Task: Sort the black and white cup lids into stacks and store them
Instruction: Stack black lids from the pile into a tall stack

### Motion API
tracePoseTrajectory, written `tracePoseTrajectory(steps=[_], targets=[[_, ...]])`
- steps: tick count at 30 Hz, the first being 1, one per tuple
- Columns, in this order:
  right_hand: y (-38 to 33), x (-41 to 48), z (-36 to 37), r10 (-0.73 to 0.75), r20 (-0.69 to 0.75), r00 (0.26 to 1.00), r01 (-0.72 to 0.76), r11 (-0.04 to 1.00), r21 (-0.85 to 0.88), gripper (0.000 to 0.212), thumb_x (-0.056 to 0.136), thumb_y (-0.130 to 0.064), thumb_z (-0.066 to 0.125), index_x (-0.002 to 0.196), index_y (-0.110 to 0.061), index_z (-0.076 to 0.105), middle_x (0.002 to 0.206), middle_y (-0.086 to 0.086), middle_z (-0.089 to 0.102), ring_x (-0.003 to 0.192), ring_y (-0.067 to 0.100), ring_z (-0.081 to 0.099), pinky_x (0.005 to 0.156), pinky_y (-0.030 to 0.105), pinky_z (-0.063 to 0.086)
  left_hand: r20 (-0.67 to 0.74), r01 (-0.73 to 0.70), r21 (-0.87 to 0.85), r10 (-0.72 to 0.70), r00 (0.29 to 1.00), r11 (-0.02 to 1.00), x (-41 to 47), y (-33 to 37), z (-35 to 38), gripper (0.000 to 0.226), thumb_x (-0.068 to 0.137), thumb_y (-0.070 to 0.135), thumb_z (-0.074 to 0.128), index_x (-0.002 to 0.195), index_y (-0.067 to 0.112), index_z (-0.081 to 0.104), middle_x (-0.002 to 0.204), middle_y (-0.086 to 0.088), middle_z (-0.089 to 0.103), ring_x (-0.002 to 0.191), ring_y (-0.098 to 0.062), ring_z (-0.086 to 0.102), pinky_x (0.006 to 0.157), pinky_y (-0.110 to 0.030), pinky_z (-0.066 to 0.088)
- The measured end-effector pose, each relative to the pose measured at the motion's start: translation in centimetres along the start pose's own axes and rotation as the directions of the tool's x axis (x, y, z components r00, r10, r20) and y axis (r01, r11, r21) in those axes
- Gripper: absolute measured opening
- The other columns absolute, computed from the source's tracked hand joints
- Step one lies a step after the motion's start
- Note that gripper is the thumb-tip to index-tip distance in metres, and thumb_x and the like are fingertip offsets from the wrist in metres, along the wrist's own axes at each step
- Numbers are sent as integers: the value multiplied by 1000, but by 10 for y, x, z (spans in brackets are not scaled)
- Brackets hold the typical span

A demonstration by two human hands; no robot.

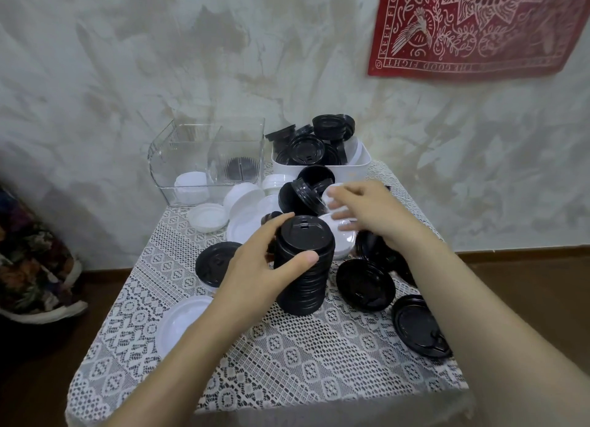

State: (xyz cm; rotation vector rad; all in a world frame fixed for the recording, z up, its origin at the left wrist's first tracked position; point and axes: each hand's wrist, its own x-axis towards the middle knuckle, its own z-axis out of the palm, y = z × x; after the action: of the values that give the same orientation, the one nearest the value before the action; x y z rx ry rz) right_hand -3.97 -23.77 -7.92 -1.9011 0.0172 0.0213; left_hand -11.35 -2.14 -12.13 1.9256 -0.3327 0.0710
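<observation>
Left hand (265, 260) wraps the upright black lid stack (303, 276), thumb on the near side, fingers round the back; the stack's long axis is vertical and its base sits on the counter (287, 362). Right hand (367, 212) is just behind and to the right of the stack, fingers loosely spread, w/ nothing clearly held (tips blurred), hovering over white lids (343, 235) beside a tilted clump of black lids (303, 193). A loose black lid (364, 284) lies right of the stack, nearer the right hand. Likely next: feed a black lid onto the stack. At the back, a white bin (360, 166) of black lids and a clear bin (178, 158).

Lace-covered table (287, 362) w/ black lid stack (303, 286), loose black lids (364, 284) & white lids (180, 324), clear bin (166, 171) (maybe two), white tub (348, 171).
</observation>
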Motion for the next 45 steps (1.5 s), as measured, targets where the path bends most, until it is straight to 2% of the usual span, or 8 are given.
tracePoseTrajectory(steps=[4,8,12,15,22,28,35,45], targets=[[-3,61,0,-230,-140,963,194,954,-229,16,100,-26,61,95,-29,76,87,-8,74,90,17,71,82,34,58,31,0,5,0,1000,1000,6,2,-1,60,71,66,74,127,52,57,115,28,67,107,-7,70,101,-46,54],[-6,114,1,-366,-204,908,182,784,-594,31,101,-16,50,120,-22,75,110,-2,74,106,22,62,83,31,43,57,-4,2,3,998,1000,11,2,-2,59,70,63,75,124,51,58,113,28,68,104,-5,69,99,-43,55],[-6,160,-3,-411,-152,899,151,617,-772,41,96,-5,46,128,-16,68,130,7,67,120,39,58,89,40,45,77,-8,9,7,997,1000,14,-1,-6,57,71,62,76,123,51,58,116,27,67,107,-3,68,97,-37,55],[-12,180,-8,-424,-117,898,130,510,-851,54,97,-2,46,149,-14,48,150,8,49,127,41,51,98,47,45,87,-5,12,4,996,1000,14,-2,-6,54,73,59,77,123,51,57,118,26,67,108,-2,67,94,-31,53],[-24,202,-10,-329,-84,941,47,373,-927,48,98,-8,51,146,-9,45,142,22,51,133,47,42,104,50,42,88,-4,43,1,996,999,16,-3,-7,48,84,45,81,124,50,56,122,26,66,115,3,62,90,-23,46],[-14,210,-14,-376,-161,912,20,434,-901,38,97,-8,55,135,-12,62,136,20,56,124,45,53,93,46,48,89,-7,46,3,996,999,17,-3,-6,49,84,42,82,125,48,56,122,27,66,115,5,61,92,-22,46],[1,213,-17,-343,-329,880,72,780,-621,26,98,-22,68,123,-25,74,127,5,70,119,32,61,89,32,43,92,-10,38,6,996,999,18,-3,-6,49,83,45,81,125,48,56,122,28,65,116,6,60,91,-20,45],[19,205,-17,-351,-317,881,128,822,-555,24,102,-21,58,124,-18,66,126,10,67,115,33,60,88,36,43,101,-10,36,6,995,999,19,-5,-6,49,84,44,82,126,48,56,122,27,66,115,5,61,90,-21,45]])
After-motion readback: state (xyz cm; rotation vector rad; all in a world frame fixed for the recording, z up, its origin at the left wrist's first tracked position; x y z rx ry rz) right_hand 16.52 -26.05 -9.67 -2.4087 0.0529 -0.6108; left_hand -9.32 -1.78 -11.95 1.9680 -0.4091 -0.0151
